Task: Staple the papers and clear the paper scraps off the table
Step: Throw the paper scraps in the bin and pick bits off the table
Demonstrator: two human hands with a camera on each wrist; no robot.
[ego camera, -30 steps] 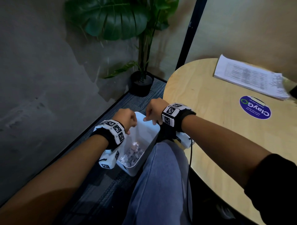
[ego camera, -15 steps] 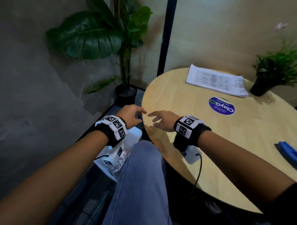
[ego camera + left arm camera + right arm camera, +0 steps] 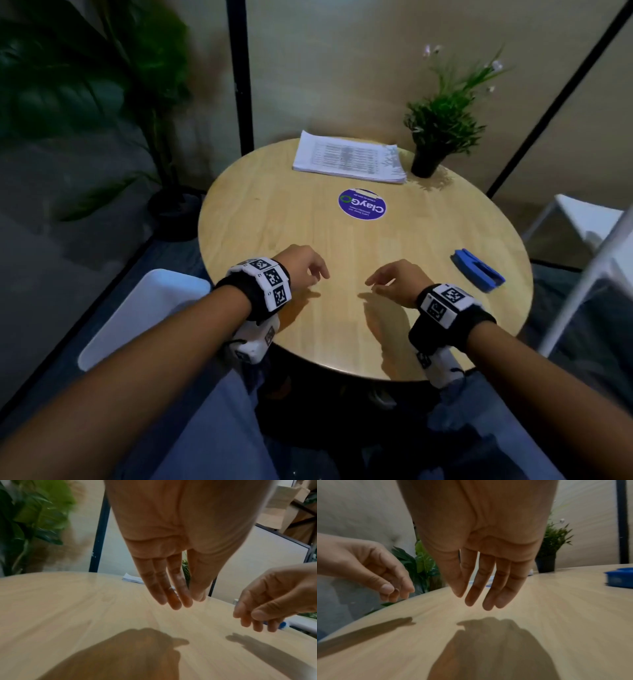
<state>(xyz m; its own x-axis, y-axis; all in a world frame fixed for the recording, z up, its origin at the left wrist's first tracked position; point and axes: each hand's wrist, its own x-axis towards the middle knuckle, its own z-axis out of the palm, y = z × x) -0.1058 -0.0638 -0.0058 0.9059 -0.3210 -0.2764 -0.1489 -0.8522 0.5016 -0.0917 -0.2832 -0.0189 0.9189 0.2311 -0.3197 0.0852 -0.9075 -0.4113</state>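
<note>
A stack of printed papers [image 3: 349, 159] lies at the far side of the round wooden table [image 3: 260, 219]. A blue stapler [image 3: 479, 270] rests near the table's right edge, also seen in the right wrist view [image 3: 619, 578]. My left hand [image 3: 308, 270] hovers over the near part of the table, fingers loose and holding nothing [image 3: 173, 599]. My right hand [image 3: 387, 281] hovers beside it, to the left of the stapler, fingers straight and relaxed [image 3: 481, 599]. No paper scraps show on the tabletop.
A white bin [image 3: 144, 315] stands on the floor at the table's left. A small potted plant [image 3: 435, 137] sits at the table's back right, a round purple sticker [image 3: 362, 205] near the middle. A large floor plant [image 3: 102, 85] is at left, a white chair [image 3: 589, 240] at right.
Both hands rose from over the white bin and moved right, over the table's near edge, fingers now loose. My view swung right, bringing the whole table and stapler into sight.
</note>
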